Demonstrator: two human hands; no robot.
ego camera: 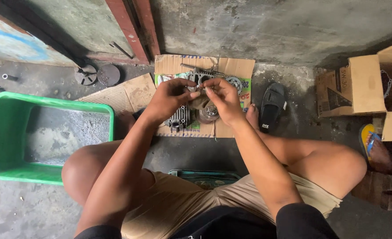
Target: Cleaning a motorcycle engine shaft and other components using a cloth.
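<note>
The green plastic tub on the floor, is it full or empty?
Empty. The green tub sits upright, and its bare, grimy grey bottom shows with nothing inside.

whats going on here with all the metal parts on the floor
A person sits low over a cardboard sheet spread on a concrete floor. Both hands are raised together above it: the left hand and right hand meet at the fingertips, pinching something too small to identify. Below them on the cardboard lie a finned engine part, a round metal part and a gear. A green tub stands to the left, and a black sandal to the right.
</note>
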